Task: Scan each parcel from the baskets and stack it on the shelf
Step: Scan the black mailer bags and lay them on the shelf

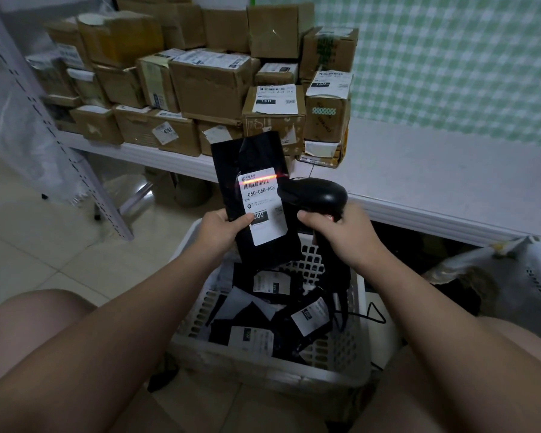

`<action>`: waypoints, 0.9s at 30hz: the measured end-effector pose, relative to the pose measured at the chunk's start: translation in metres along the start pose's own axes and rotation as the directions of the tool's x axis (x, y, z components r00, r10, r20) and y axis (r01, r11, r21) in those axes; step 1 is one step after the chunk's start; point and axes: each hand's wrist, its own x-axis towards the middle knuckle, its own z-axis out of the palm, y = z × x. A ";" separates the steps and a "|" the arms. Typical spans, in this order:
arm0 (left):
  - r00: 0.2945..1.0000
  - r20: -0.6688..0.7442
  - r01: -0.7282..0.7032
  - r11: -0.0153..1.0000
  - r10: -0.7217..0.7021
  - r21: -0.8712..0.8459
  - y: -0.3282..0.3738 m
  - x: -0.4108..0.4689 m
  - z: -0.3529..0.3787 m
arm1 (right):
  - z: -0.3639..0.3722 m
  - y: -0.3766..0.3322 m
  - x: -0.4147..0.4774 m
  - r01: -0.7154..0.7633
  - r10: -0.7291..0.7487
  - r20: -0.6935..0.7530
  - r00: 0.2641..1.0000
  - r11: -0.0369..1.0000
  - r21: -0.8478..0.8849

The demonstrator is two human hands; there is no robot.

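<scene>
Two hands: both were raised above the white basket [263, 367], each holding one item.
Left hand [222, 228]: gripped the black parcel [253, 157] at its lower left edge, the thumb lying on the front face and touching the left margin of the white label [263, 207]; most of the parcel stood upright above the grip.
Right hand [341, 235]: was curled round the handle of the black scanner [316, 195], whose head pointed left at the parcel.
Scan line [260, 179]: a red line lay across the barcode at the label's top, well above the thumb.
Parcel position: was held in the air over the basket's far rim, just left of the scanner head.
Basket contents: more black parcels [263, 307] with white labels lay loose inside.
Shelf [434, 176]: white, behind the hands; stacked cardboard boxes [210, 85] stood on its left part.
</scene>
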 end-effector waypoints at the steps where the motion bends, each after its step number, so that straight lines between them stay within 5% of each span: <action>1: 1.000 -0.001 0.004 1.000 -0.004 -0.005 -0.001 0.001 -0.001 | 0.000 0.000 0.000 0.002 -0.002 0.009 1.000 1.000 -0.012; 27: 1.000 -0.017 -0.009 0.999 0.009 0.035 0.003 -0.004 -0.011 | -0.003 0.001 -0.008 -0.020 0.015 0.097 0.995 0.999 0.051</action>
